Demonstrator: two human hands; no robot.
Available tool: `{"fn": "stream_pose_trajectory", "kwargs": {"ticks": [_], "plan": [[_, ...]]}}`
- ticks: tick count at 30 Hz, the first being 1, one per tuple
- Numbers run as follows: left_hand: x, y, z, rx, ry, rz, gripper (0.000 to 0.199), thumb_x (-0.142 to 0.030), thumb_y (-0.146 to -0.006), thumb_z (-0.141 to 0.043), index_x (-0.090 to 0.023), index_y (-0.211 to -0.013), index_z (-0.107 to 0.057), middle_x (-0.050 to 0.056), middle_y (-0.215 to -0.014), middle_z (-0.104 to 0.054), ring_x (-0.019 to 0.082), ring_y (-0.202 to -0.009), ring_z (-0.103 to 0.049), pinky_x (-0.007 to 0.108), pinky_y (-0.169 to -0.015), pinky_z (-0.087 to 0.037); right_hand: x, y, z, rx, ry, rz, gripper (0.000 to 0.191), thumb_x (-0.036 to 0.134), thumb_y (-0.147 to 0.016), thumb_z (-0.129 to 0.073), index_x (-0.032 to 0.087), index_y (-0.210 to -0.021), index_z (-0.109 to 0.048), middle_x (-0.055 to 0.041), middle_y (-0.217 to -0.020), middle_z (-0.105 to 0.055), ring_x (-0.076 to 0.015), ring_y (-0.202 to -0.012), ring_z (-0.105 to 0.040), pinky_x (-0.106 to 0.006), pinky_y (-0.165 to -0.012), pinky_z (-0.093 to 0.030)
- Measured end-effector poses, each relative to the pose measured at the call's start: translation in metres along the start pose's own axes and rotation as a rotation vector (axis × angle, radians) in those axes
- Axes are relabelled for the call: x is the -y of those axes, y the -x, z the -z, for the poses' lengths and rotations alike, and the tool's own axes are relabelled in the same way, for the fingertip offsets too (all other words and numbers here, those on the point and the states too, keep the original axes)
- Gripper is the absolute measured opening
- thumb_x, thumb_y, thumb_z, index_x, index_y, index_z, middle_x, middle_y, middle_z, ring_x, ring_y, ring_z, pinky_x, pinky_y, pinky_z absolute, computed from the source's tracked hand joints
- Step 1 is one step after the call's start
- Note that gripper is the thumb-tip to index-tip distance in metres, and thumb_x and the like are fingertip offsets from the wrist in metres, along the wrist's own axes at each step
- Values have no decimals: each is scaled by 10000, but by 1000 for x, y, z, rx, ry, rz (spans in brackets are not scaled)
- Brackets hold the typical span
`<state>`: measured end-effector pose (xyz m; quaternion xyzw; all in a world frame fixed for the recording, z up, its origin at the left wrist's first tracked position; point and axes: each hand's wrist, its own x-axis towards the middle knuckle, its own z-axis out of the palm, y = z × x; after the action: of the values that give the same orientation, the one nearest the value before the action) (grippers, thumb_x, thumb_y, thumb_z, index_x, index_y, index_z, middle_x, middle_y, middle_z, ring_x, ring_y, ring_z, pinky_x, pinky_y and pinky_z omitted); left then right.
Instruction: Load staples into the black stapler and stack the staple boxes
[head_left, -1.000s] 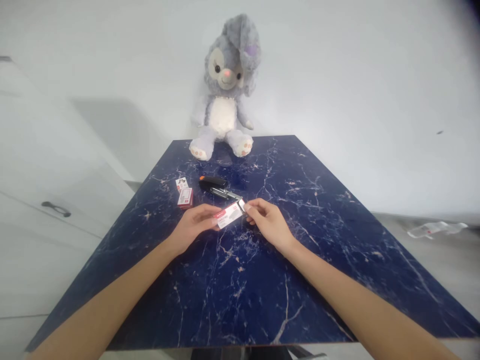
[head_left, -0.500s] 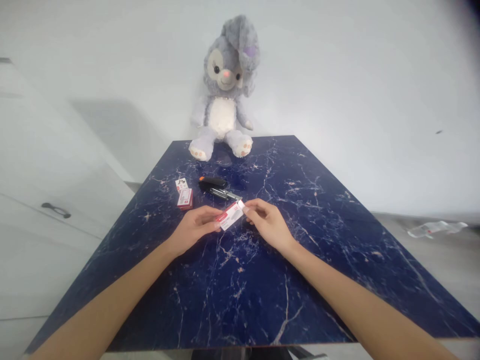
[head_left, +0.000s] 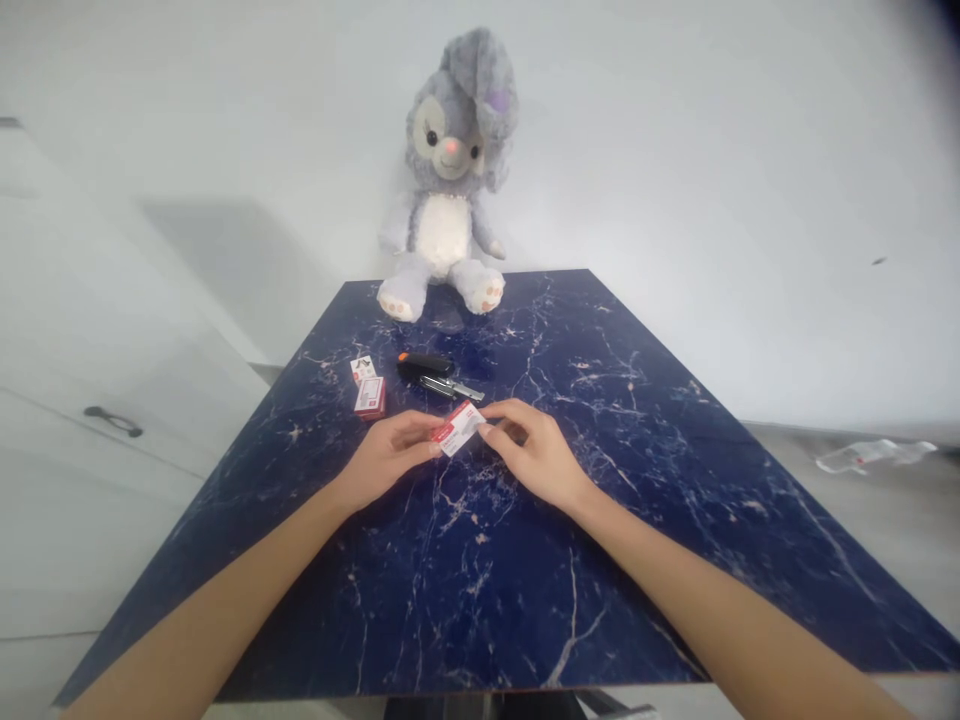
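Note:
A small red-and-white staples box (head_left: 459, 428) is held up between my two hands over the table. My left hand (head_left: 390, 452) pinches its left end between thumb and fingers. At the opposite end, the thumb and forefinger of my right hand (head_left: 534, 448) close on the box edge. Just beyond it lies a black stapler (head_left: 426, 368) with an orange spot, its metal magazine (head_left: 451, 388) swung out toward the right. Left of the stapler are stacked red-and-white boxes (head_left: 370, 396), with a white printed card or box (head_left: 362, 367) behind them.
The dark blue marbled table (head_left: 495, 610) narrows toward the wall. A grey plush toy (head_left: 446, 220) sits at its far edge. To the left stands a white cabinet with a dark handle (head_left: 112, 420). Clear plastic (head_left: 874, 456) lies low on the right, beyond the table.
The white end flap seen standing out at the box's right end no longer shows; my right thumb and forefinger now press there. My left hand has barely moved.

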<state>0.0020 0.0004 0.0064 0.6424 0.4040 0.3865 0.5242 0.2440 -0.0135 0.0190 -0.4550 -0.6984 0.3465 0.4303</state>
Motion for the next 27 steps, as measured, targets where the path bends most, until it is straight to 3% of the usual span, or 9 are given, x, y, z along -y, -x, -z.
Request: {"fn": "stream_pose_trajectory", "kwargs": {"ticks": [4,9,12,14,18,21,24,27], "plan": [[-3,1,2,5,-10,10,340,-336,-808,-766,-200,-1108,-683,89,-1146,-721,245,-1039,-682,423,-980,-517,-9,0,-1,86,-47,-83,262,367,-943,-559,240,-1134,-685,-3,-801,-697,-145,-642,-619,-274,-630,-491],[-5,1,-1,37,43,-10,309,-291,-799,-775,-216,-1085,-688,90,-1192,-697,245,-1053,-675,429,-972,-518,-10,2,-8,68,-195,-108,405,338,-897,-623,246,-1285,-548,-57,-1169,-679,-138,-728,-648,-290,-679,-538],[-5,3,-4,92,112,-49,357,-257,-741,-819,-234,-1074,-693,100,-1412,-560,279,-1154,-632,440,-973,-520,-3,6,-12,124,-152,-59,421,343,-879,-652,247,-1275,-546,-61,-1163,-674,-136,-709,-637,-302,-681,-549],[-5,5,-6,119,103,-59,453,-244,-709,-840,-248,-1131,-675,104,-1451,-518,296,-1184,-613,445,-977,-518,3,10,-15,181,-158,-22,492,343,-873,-662,256,-1332,-508,-67,-1171,-661,-147,-749,-646,-311,-699,-559],[-3,8,-8,121,17,-71,637,-248,-692,-851,-248,-1272,-589,106,-1265,-627,295,-1144,-622,438,-984,-508,4,15,-19,248,-199,17,877,345,-855,-692,290,-1552,-163,-101,-1304,-584,-168,-860,-650,-339,-750,-580],[-4,6,-3,11,-2,-169,617,-286,-726,-820,-251,-1288,-569,95,-1247,-611,280,-1145,-608,417,-982,-505,-3,15,-20,242,-119,30,947,357,-857,-688,306,-1572,-69,-112,-1356,-545,-176,-895,-640,-354,-763,-583],[-9,0,13,-222,-74,-271,492,-324,-773,-769,-257,-1231,-604,81,-1261,-588,252,-1128,-601,387,-971,-506,-9,12,-19,208,-26,35,825,366,-893,-630,293,-1567,-159,-123,-1358,-538,-174,-868,-639,-363,-749,-587],[-11,-7,42,-495,-225,-370,320,-352,-802,-734,-228,-1085,-653,72,-1249,-589,232,-1129,-591,370,-1017,-468,-9,10,-17,186,34,50,670,339,-925,-561,267,-1531,-284,-126,-1341,-546,-171,-841,-643,-370,-753,-590]]}}
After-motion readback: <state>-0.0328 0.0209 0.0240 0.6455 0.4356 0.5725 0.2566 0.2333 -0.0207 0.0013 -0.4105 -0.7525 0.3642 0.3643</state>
